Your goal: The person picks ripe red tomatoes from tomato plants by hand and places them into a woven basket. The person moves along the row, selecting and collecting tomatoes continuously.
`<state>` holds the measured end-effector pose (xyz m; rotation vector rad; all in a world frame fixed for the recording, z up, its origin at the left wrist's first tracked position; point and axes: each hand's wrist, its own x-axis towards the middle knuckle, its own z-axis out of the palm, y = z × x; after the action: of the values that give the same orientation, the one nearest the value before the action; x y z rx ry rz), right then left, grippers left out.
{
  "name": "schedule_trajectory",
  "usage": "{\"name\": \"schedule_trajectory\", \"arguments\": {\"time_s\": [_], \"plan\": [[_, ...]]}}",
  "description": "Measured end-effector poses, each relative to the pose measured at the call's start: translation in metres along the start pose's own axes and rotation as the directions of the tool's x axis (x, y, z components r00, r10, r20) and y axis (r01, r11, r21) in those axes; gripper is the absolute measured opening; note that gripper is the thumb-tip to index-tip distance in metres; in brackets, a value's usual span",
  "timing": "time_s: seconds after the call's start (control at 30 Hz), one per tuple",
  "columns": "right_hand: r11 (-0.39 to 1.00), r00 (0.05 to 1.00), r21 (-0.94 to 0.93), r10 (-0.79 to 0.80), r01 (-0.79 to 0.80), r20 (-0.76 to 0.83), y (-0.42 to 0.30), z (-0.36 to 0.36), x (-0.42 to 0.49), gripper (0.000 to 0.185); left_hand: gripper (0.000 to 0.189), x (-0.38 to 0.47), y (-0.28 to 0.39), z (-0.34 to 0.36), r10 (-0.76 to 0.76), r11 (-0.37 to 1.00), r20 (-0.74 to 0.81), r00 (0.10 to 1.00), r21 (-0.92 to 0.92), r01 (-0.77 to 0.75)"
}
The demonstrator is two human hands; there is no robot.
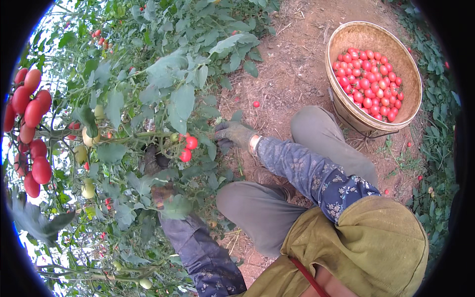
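My left hand [156, 161], in a dark soiled glove, reaches into the tomato foliage beside a green stem [137, 138]. Leaves partly cover it, and whether its fingers hold anything cannot be told. Red cherry tomatoes [186, 155] hang just right of it. My right hand [235, 135], in a greyish glove, is at the edge of the leaves, fingers somewhat apart and nothing visible in them. A large cluster of ripe oblong tomatoes [33, 113] hangs at the far left. At the upper right, a stained bucket [337, 83] holds many red tomatoes [367, 83].
Dense tomato plants [122, 208] fill the left side, with pale unripe fruit [88, 188] among them. More green foliage [438, 148] lines the right edge. A single red tomato [256, 104] lies on the bare soil [285, 74]. The bucket's wire handle [365, 136] hangs down near my bent knee [315, 118].
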<state>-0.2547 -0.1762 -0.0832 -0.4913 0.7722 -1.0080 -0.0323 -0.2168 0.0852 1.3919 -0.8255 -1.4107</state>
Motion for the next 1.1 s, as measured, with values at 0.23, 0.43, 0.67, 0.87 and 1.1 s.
{"name": "schedule_trajectory", "arguments": {"time_s": [0.23, 0.43, 0.67, 0.87, 1.1], "plan": [[0.945, 0.995, -0.323, -0.077, 0.056, -0.055, 0.009, 0.010, -0.011, 0.023, 0.037, 0.009, 0.000, 0.009, -0.028, 0.999, 0.038, 0.999, -0.021, 0.029], [0.687, 0.920, -0.678, -0.389, 0.260, -0.041, 0.020, 0.002, -0.019, 0.020, 0.037, 0.006, 0.000, 0.010, -0.016, 1.000, 0.023, 1.000, -0.009, 0.016], [0.976, 0.981, -0.180, -0.148, 0.124, -0.124, 0.064, -0.038, -0.051, 0.025, 0.037, 0.002, -0.001, 0.010, -0.014, 1.000, 0.016, 1.000, 0.006, 0.014], [0.986, 0.989, -0.073, -0.146, 0.147, 0.022, -0.047, 0.046, -0.074, 0.037, 0.036, 0.003, -0.001, 0.008, -0.014, 1.000, 0.007, 1.000, 0.002, 0.014], [0.990, 0.987, 0.121, -0.091, 0.075, 0.132, -0.066, 0.058, -0.029, 0.031, 0.036, 0.007, -0.008, 0.022, -0.022, 1.000, 0.025, 0.999, 0.005, 0.022]]}}
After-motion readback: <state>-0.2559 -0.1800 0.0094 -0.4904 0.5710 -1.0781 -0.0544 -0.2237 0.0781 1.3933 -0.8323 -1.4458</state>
